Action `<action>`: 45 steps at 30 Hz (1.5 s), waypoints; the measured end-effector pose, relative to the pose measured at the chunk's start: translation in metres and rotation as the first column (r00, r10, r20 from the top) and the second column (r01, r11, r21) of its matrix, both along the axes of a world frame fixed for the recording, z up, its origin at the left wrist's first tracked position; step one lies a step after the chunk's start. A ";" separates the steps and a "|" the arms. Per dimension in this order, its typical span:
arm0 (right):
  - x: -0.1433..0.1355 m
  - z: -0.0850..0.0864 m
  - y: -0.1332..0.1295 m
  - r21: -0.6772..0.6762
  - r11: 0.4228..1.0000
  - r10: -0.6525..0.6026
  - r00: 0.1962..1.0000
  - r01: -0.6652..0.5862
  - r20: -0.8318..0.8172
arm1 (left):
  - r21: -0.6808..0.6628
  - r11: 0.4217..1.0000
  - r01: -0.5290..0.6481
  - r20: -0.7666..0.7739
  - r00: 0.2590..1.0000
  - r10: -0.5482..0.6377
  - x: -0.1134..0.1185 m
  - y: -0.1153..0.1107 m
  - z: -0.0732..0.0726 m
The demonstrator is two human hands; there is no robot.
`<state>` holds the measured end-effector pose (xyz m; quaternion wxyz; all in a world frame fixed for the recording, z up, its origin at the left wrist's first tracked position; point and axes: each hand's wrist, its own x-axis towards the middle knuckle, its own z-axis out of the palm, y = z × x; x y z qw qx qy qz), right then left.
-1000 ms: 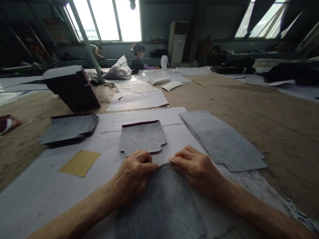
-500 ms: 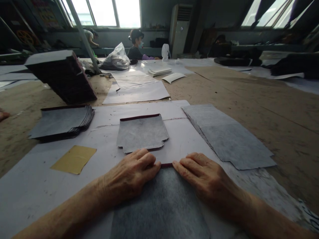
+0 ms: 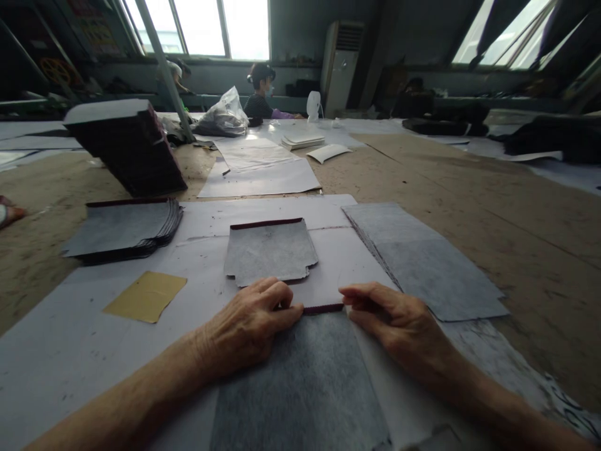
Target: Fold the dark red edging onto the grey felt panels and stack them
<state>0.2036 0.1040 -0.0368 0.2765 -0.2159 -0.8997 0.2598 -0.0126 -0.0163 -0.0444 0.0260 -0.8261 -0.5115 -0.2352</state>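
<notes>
One head-worn camera supplies the view, looking forward and down from the person's side of the wide brown desk (image 3: 455,194). At closest range I see the flat, felt-like grey sheet (image 3: 300,388), cut off by the lower frame limit; the bare left hand (image 3: 259,322) and bare right hand (image 3: 394,313) are near, about mid-width. The upper field reaches beyond the desk to a bright multi-pane window (image 3: 200,28).
</notes>
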 end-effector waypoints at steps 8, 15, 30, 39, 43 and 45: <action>-0.011 0.013 -0.007 0.286 0.958 -0.016 0.997 0.037 -0.077 | 0.024 1.000 0.011 -0.012 1.000 -0.011 0.001 0.000 0.001; -0.038 0.001 -0.035 0.498 0.843 0.180 0.979 -0.201 0.090 | -0.014 1.000 -0.020 -0.049 0.999 0.019 0.002 0.000 0.004; -0.037 0.000 -0.029 0.501 0.826 0.231 0.966 -0.259 0.118 | -0.062 0.998 -0.027 0.158 0.987 0.037 -0.026 -0.026 0.012; -0.050 0.018 -0.037 0.634 0.697 0.203 0.940 -0.335 0.275 | -0.043 0.999 -0.027 0.054 0.998 0.030 -0.016 -0.024 0.013; -0.061 0.012 -0.044 0.526 0.778 0.271 0.939 -0.343 0.212 | -0.064 0.997 -0.039 0.086 0.995 0.045 -0.018 -0.022 0.011; -0.064 0.007 -0.046 0.533 0.768 0.300 0.935 -0.354 0.190 | -0.066 0.997 -0.029 0.102 0.994 0.036 -0.021 -0.023 0.011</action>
